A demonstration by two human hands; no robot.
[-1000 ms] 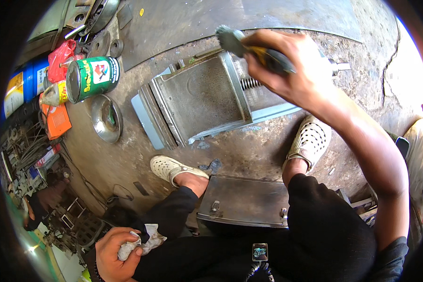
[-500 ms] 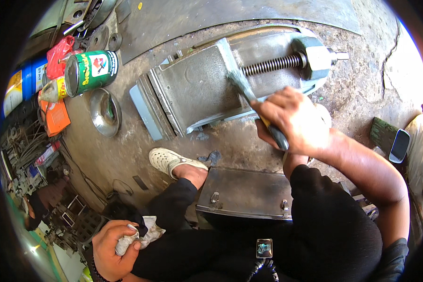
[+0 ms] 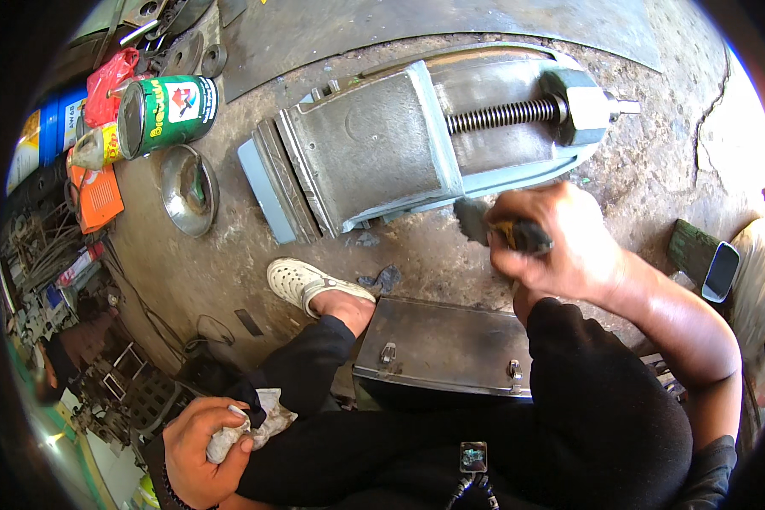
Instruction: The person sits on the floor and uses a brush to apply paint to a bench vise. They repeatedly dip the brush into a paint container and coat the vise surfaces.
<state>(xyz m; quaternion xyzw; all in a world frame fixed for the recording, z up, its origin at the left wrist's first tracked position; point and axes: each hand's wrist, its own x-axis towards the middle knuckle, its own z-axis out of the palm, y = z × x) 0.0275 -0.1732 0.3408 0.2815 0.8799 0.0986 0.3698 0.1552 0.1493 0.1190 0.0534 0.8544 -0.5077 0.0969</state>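
Note:
A large machine vise point(image 3: 374, 144) lies on the floor before me, bare grey metal on top with light blue paint along its edges and front. My right hand point(image 3: 552, 242) is closed round the yellow and dark handle of a paintbrush point(image 3: 472, 219). The brush's grey head is just off the vise's near side, partly blurred; I cannot tell if it touches. Down at the lower left, my left hand point(image 3: 204, 450) rests by my thigh, pinching a crumpled, stained whitish rag point(image 3: 268, 421).
A metal bowl point(image 3: 178, 208) holding something green stands left of the vise, beside a green paint can point(image 3: 168, 117). A lidded metal box point(image 3: 442, 344) with latches sits between my legs. A rectangular tube point(image 3: 721, 268) lies at right. A flat metal sheet point(image 3: 450, 21) spans the far side.
My right hand has drawn the paintbrush off the vise's top edge, toward me and slightly right, turning its handle. My left hand and the rag stay nearly still.

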